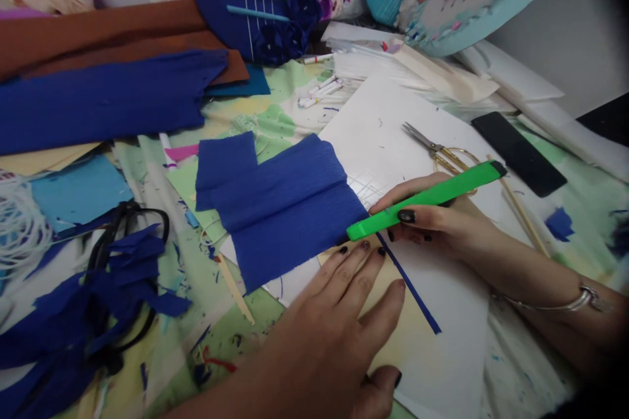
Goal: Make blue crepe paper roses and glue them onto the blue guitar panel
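Observation:
My right hand (432,216) is wrapped round a green utility knife (427,201) with a black end cap; I cannot make out its blade. The knife's front end lies by the right corner of a folded piece of blue crepe paper (289,203). My left hand (344,321) lies flat with fingers spread on a pale yellow card (381,340), its fingertips just below the knife's front end. A narrow blue strip (410,285) runs diagonally across the card's right edge. Under these lies a white board (442,360) with scratch marks.
Gold-handled scissors (437,149) lie on the board, with a black phone (519,154) and a wooden stick (525,216) to the right. Blue scraps (122,275) and white cord (22,226) are at left. Decorated round pieces (216,0) stand at the back.

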{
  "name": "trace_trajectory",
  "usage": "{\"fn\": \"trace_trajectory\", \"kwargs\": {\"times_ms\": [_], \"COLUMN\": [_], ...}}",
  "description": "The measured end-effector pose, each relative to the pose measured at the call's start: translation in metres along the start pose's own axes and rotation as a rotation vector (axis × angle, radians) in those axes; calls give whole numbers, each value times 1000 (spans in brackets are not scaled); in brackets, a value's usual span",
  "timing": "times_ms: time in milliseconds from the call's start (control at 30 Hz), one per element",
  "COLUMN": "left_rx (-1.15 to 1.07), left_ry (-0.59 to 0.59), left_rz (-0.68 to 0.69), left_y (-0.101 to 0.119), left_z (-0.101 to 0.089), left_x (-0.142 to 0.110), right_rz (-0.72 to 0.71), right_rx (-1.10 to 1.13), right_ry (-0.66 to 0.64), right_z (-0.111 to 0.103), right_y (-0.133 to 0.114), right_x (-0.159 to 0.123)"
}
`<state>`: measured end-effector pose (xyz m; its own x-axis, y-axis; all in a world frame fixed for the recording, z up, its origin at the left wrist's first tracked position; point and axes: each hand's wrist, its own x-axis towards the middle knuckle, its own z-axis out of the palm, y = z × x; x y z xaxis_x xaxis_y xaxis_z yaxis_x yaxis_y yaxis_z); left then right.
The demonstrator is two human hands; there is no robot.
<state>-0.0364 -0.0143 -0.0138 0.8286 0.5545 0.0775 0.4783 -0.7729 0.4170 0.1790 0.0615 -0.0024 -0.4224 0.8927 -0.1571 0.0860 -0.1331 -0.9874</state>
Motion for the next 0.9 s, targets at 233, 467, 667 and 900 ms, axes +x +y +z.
{"fn": "trace_trajectory", "kwargs": {"times_ms": [233, 467, 667, 900], "left_rx": [19, 8, 0, -5], "left_ry": [1, 13, -12, -20], "left_rz": [11, 16, 9, 8], "left_y": [-1, -2, -2, -2], "left_z": [1, 0, -1, -2], "left_x": [0, 0, -1, 0], "right_rz": [30, 47, 32, 33], "right_rx": [-18, -51, -19, -12], "right_ry": [20, 34, 20, 27], "right_z": [-1, 2, 2, 0], "right_y": [0, -6, -6, -4], "right_x": [-1, -2, -2, -2]}}
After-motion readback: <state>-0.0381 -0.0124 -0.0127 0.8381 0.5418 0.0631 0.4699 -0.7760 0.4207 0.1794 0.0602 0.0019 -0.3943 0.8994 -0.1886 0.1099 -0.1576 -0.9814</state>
